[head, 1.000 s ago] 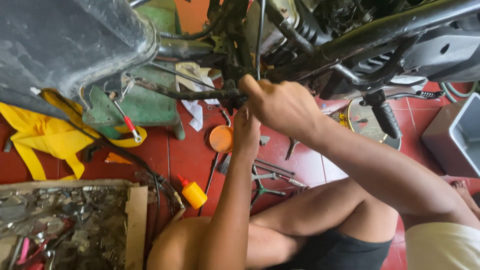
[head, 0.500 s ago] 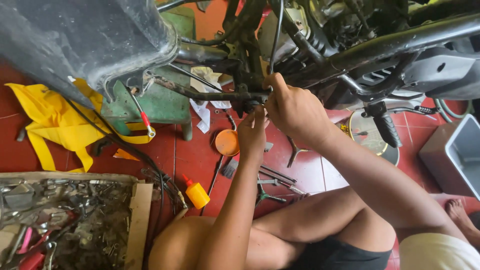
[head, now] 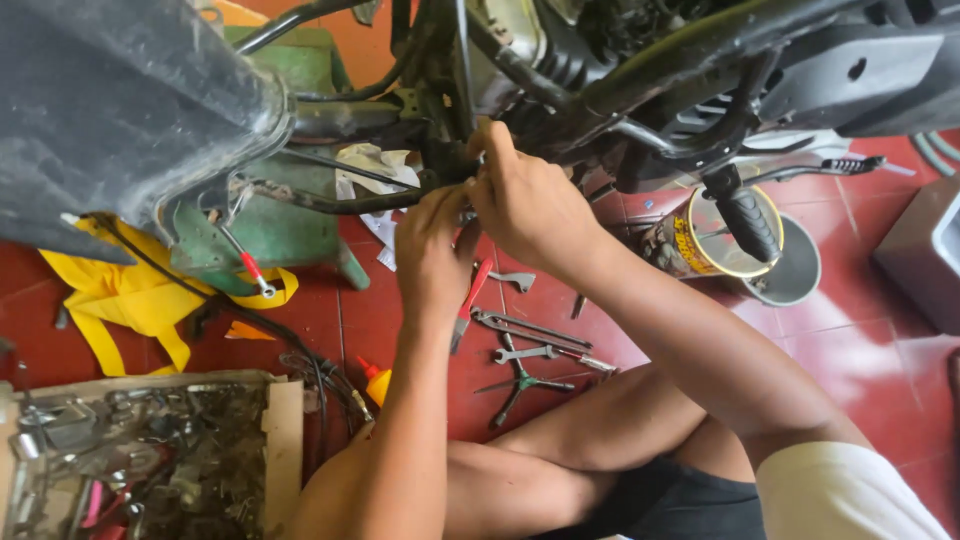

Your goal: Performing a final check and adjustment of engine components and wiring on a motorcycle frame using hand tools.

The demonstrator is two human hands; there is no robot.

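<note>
Both my hands are raised to the underside of a motorcycle frame (head: 640, 60). My left hand (head: 432, 250) reaches up from below and its fingers close around a dark part on the frame tube (head: 340, 200). My right hand (head: 525, 200) is right beside it, fingers pinched on a small metal piece at the same spot. What sits between the fingertips is hidden by the hands. Below them, several wrenches (head: 525, 345) and a red-handled screwdriver (head: 468, 305) lie on the red tile floor.
A wooden box of tools and parts (head: 140, 460) stands at lower left. A yellow cloth (head: 120, 295), a green stand (head: 270, 225), a small orange-capped bottle (head: 375, 380), a tin can (head: 690, 240), a grey bowl (head: 790, 270) and a grey bin (head: 925, 250) surround my folded legs.
The view has shifted so the hands sit lower in frame. My left hand has moved up next to the right one, and both now work on the same point of the frame.
</note>
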